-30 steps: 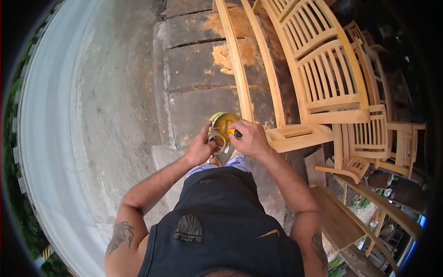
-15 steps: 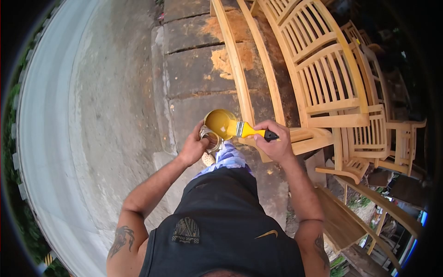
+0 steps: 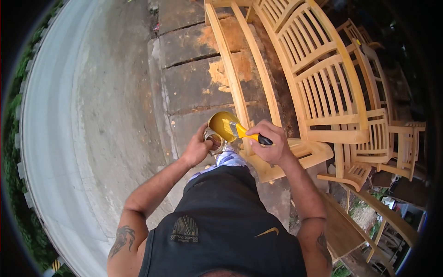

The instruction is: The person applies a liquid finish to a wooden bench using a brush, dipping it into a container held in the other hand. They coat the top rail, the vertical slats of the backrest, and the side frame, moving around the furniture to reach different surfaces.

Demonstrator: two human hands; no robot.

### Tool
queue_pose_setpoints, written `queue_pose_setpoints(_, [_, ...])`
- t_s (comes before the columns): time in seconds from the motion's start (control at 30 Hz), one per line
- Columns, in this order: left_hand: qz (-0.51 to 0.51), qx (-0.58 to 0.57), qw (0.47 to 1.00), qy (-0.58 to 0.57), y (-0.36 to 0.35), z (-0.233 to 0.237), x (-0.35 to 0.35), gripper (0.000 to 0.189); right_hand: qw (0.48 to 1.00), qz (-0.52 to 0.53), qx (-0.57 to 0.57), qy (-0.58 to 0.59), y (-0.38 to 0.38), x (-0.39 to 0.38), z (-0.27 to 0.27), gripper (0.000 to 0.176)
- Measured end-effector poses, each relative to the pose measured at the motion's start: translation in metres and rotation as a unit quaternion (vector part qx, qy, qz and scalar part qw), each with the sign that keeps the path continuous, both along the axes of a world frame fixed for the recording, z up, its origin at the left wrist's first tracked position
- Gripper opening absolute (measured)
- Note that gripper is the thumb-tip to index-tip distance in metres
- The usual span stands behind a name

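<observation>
My left hand (image 3: 198, 147) is closed around a round paint container (image 3: 221, 117), yellow inside, with its open mouth facing up toward me. A pale ring-shaped part (image 3: 215, 140) sits at the container's near side, where my fingers curl. In my right hand (image 3: 272, 142) is a paintbrush (image 3: 242, 132) with a yellow handle, a black handle end and a metal band. Its bristles are inside the container, against the yellow inner surface. Just beyond both hands runs the light wooden frame (image 3: 230, 74) of a long bench.
To the right stands the bench's slatted back (image 3: 330, 85), with several wooden chairs (image 3: 373, 138) behind it. A wooden board (image 3: 344, 226) lies low at right. Stained concrete slabs (image 3: 189, 94) lie underfoot, and a road (image 3: 48, 124) curves along the left.
The paintbrush has moved left and tilted, its bristles now deeper in the container. My right hand has shifted slightly left; the bench seat end shows more beneath it.
</observation>
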State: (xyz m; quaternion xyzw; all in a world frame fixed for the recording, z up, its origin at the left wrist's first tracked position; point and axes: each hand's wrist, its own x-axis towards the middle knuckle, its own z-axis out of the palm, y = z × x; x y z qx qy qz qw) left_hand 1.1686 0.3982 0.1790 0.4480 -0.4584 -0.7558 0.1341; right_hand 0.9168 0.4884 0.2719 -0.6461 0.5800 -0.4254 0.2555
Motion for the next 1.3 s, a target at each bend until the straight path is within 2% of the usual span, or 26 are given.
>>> queue_pose_setpoints(0.1, [-0.006,-0.018,1.000,0.017,-0.029,0.015,-0.019,0.073,0.996,0.060,-0.019,0.060,-0.023,-0.017,0.008,0.025])
queue_pose_setpoints(0.2, [-0.015,-0.027,1.000,-0.003,-0.048,0.024,-0.033,0.073,0.998,0.052,0.014,0.035,-0.030,-0.041,0.028,0.024])
queue_pose_setpoints(0.27, [-0.019,-0.039,0.999,0.021,-0.063,0.015,-0.040,0.073,0.999,0.027,0.009,0.038,-0.030,-0.053,0.040,0.024])
queue_pose_setpoints(0.3, [-0.017,-0.041,0.999,0.006,-0.069,0.028,-0.047,0.073,0.999,0.012,0.011,0.038,-0.029,-0.058,0.045,0.024])
queue_pose_setpoints(0.4, [-0.029,-0.024,0.999,0.032,-0.090,0.028,-0.062,0.074,0.999,-0.026,-0.003,0.021,-0.030,-0.078,0.050,0.025])
queue_pose_setpoints(0.47, [-0.055,-0.036,0.998,0.008,-0.101,0.036,-0.074,0.074,0.998,-0.065,-0.015,0.001,-0.031,-0.087,0.052,0.027])
queue_pose_setpoints(0.63, [-0.117,-0.003,0.993,0.035,-0.124,0.031,-0.105,0.076,0.954,-0.222,0.056,-0.196,-0.048,-0.079,0.016,0.014])
queue_pose_setpoints(0.73, [-0.176,-0.068,0.982,0.023,-0.145,0.020,-0.124,0.075,0.909,-0.284,0.073,-0.296,-0.062,-0.071,-0.010,0.017])
queue_pose_setpoints(0.77, [-0.180,-0.055,0.982,0.019,-0.152,0.022,-0.130,0.075,0.890,-0.332,0.068,-0.304,-0.064,-0.068,-0.012,0.015])
queue_pose_setpoints(0.83, [-0.206,-0.027,0.978,0.022,-0.165,0.032,-0.141,0.075,0.889,-0.372,0.034,-0.267,-0.065,-0.069,-0.011,0.013])
queue_pose_setpoints(0.87, [-0.205,0.018,0.977,0.054,-0.175,0.017,-0.144,0.076,0.885,-0.398,0.016,-0.241,-0.063,-0.072,-0.005,0.012])
queue_pose_setpoints(0.9, [-0.242,-0.002,0.968,0.074,-0.183,0.027,-0.152,0.081,0.888,-0.415,0.000,-0.198,-0.062,-0.073,0.003,0.011])
queue_pose_setpoints(0.93, [-0.238,-0.001,0.969,0.070,-0.191,0.014,-0.155,0.080,0.891,-0.426,-0.013,-0.156,-0.064,-0.073,0.009,0.011])
queue_pose_setpoints(1.0, [-0.258,-0.003,0.964,0.063,-0.209,0.001,-0.163,0.075,0.874,-0.466,-0.014,-0.136,-0.065,-0.072,0.005,0.013])
queue_pose_setpoints(1.07, [-0.287,0.009,0.956,0.064,-0.218,0.022,-0.176,0.072,0.855,-0.493,-0.043,-0.155,-0.069,-0.069,0.005,0.015])
queue_pose_setpoints(1.17, [-0.326,0.000,0.943,0.059,-0.233,0.024,-0.192,0.072,0.834,-0.544,-0.035,-0.087,-0.069,-0.066,0.000,0.016])
queue_pose_setpoints(1.27, [-0.362,0.006,0.929,0.074,-0.248,0.006,-0.205,0.065,0.813,-0.569,-0.079,-0.097,-0.074,-0.056,0.005,0.018])
queue_pose_setpoints(1.3, [-0.363,-0.002,0.930,0.054,-0.248,0.011,-0.209,0.065,0.819,-0.560,-0.121,-0.033,-0.079,-0.054,0.010,0.020])
